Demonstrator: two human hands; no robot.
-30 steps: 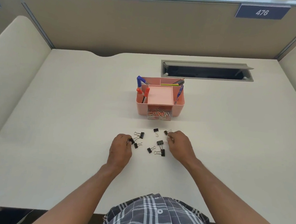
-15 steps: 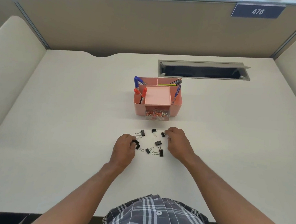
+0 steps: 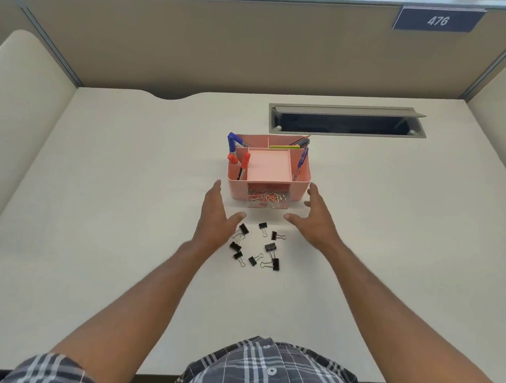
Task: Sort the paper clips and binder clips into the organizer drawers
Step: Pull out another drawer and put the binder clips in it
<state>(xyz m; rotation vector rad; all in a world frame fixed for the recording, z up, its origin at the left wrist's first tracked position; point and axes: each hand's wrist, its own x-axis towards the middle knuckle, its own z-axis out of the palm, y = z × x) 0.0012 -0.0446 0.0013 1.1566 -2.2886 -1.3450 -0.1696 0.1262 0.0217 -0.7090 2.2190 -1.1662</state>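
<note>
1. While the binder clips [image 3: 256, 246] lie loose on the desk [image 3: 96, 211], on the body side of both hands, neither hand has any of them: the left hand [image 3: 214, 215] and the right hand [image 3: 315, 220] are both spread wide, fingers straight, palms turned toward each other, holding nothing.
2. Between the fingertips sits the drawer [image 3: 268, 198], a clear one low in the front of the pink organizer [image 3: 269, 168], with a tangle of paper clips [image 3: 264, 197] in it. Whether it is pulled out a little or shut I cannot tell.
3. Judging from the pose, the hands are about to take the organizer by its sides. The left thumb is just over the nearest clip of the scatter, so a careless sweep of that wrist could knock clips across the desk.
4. If the organizer is dragged toward the body, its base could plough into the clips lying beyond the palms' heels and push them under it.
5. If it is lifted or tipped, the drawer may slide forward and spill paper clips among the binder clips, undoing the sort.
6. Pens [image 3: 236, 152] stand tall in the side compartments just past the fingertips; a squeeze or tilt could tip them out, or a finger could catch one.
7. Farther off, the open cable slot [image 3: 347, 123] behind the organizer could swallow a flicked clip.
</note>
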